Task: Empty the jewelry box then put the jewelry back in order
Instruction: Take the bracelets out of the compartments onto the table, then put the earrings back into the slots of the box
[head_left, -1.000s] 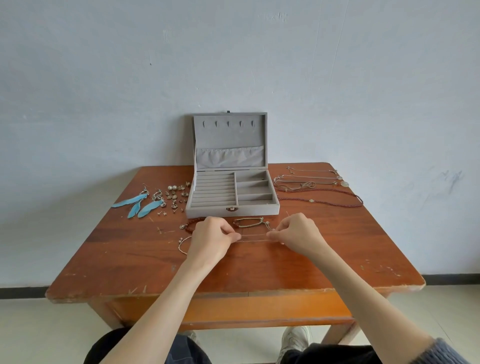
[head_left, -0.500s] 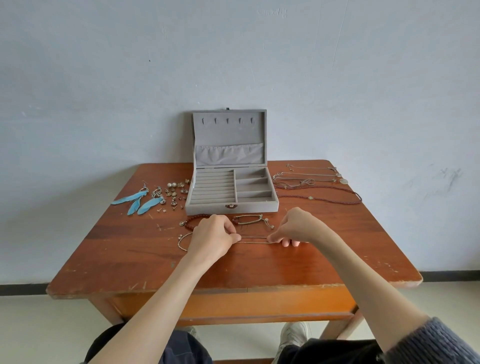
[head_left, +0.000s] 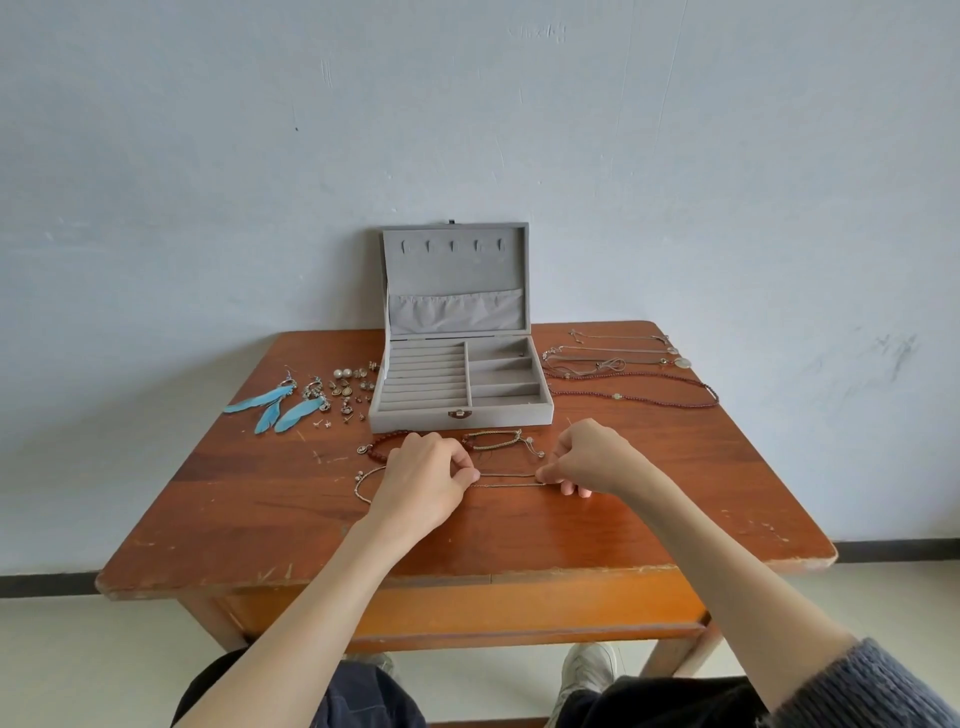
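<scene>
feather earrings (head_left: 280, 408) left, necklaces (head_left: 631, 376) right of jewelry box (head_left: 460, 376).

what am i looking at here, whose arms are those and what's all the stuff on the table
There is no machine: a camera worn on a person's head looks down at their own arms. On the wooden table stands an open grey jewelry box, its compartments empty. Earrings, some with blue feathers, lie left of it, necklaces right of it, and bracelets in front. The left hand and right hand each pinch one end of a thin chain, stretched between them just above the table.
</scene>
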